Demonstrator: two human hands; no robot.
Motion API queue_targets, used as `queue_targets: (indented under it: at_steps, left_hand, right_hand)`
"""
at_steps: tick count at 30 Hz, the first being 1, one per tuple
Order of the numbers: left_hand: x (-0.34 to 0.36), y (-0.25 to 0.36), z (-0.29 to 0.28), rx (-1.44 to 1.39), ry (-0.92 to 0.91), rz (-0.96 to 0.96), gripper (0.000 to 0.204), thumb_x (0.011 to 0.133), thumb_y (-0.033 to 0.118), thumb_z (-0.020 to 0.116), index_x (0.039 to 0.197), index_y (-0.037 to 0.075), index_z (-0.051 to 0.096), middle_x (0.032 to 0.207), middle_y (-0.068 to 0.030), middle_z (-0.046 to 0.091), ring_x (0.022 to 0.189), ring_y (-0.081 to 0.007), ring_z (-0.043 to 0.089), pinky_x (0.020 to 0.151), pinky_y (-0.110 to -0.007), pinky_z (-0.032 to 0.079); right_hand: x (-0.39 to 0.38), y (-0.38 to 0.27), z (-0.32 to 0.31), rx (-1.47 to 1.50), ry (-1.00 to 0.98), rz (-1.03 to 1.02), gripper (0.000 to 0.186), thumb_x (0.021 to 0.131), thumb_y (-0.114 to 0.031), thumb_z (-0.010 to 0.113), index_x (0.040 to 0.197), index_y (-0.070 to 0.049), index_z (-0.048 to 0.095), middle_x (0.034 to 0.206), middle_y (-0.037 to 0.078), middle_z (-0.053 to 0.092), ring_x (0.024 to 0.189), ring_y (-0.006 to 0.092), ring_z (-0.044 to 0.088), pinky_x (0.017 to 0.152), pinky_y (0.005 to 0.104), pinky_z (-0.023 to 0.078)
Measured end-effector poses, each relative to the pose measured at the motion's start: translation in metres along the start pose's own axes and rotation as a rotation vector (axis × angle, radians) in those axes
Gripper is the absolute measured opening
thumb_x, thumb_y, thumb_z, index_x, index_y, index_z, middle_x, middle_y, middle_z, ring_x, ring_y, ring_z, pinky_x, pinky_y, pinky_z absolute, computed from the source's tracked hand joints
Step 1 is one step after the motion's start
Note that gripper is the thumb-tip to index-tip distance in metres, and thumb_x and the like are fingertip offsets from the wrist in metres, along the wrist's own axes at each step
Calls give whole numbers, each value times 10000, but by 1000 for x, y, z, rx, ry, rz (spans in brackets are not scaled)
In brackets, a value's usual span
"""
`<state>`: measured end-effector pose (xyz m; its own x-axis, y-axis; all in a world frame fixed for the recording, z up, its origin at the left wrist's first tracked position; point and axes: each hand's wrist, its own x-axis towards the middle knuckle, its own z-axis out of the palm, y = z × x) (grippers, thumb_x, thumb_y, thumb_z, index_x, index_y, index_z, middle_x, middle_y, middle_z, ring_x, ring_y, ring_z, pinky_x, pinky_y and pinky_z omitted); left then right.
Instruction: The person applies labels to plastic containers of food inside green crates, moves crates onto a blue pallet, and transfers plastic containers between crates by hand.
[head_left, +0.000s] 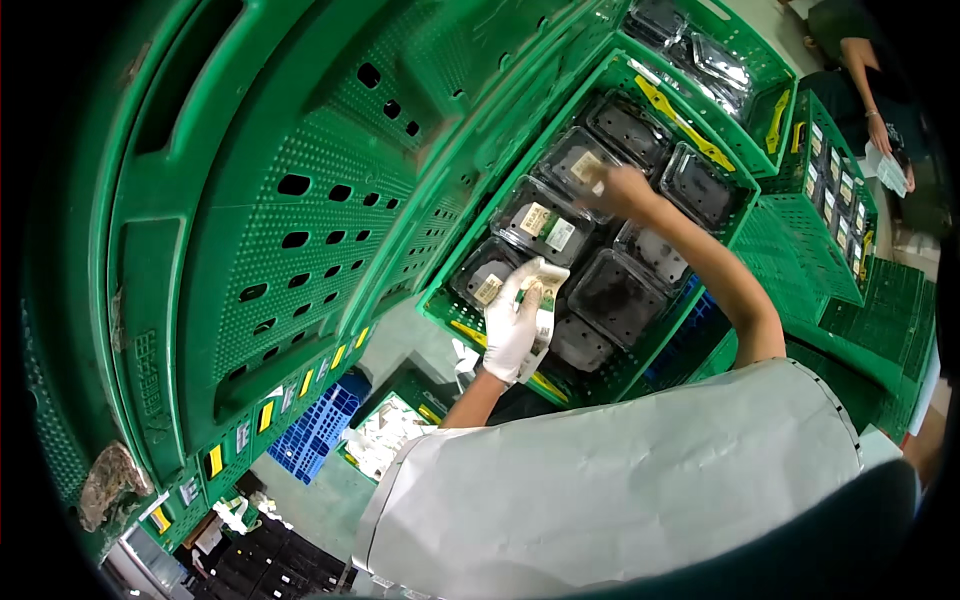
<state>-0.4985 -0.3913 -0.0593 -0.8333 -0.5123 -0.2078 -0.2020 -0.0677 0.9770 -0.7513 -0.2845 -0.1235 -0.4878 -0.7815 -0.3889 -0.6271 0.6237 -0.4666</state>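
Note:
My left hand (508,335), in a white glove, is closed round a folded strip of labels (546,290) above the near side of a green crate (648,372). Bare and slightly blurred, my right hand (620,190) is at a black, clear-lidded plastic container (560,150) in that crate. Its fingers are beside the label (587,167) on the lid; whether they grip anything does not show. A container with two labels (520,205) sits between my hands, and another labelled container (475,285) is left of my gloved hand. The containers on the right (615,295) show no labels.
Large green crates (330,170) rise on the left. Another crate of containers (775,140) stands beyond mine, with more stacked crates (830,220) at right. A person's hand (880,135) is at the far right. A blue crate (310,430) and a box of white paper scraps (385,435) are below.

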Motion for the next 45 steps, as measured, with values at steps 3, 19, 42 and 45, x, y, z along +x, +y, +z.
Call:
queue_targets:
  at_steps: [3,19,42,45]
  left_hand:
    - [13,6,13,-36,-17,46,272,826,-19,555,1097,-4,581,1004,-75,630,897,-121,575,797,-250,447]
    - [30,-27,-4,292,-262,-167,180,766,160,642,872,25,589,793,-123,647,724,-247,633,639,-330,475]
    - [-82,-52,-100,-6,1,-577,166,841,84,555,976,-7,587,846,-44,629,743,-99,566,663,-258,460]
    - [-93,-87,-101,-2,-20,-684,164,840,81,555,975,-7,588,848,-42,629,745,-98,567,662,-259,462]
  right_hand:
    - [-67,-49,-6,698,-251,-355,440,749,-408,676,880,9,628,834,134,644,745,236,632,641,334,513]
    - [41,123,-98,-242,189,57,369,609,-292,755,835,-50,594,715,129,610,689,299,600,586,386,476]
    - [-28,196,-62,-370,602,653,396,814,-418,555,988,-63,552,867,143,620,879,336,561,694,441,468]
    - [-51,247,-43,-274,704,521,325,841,-354,515,977,-61,557,854,203,606,834,394,573,683,477,470]
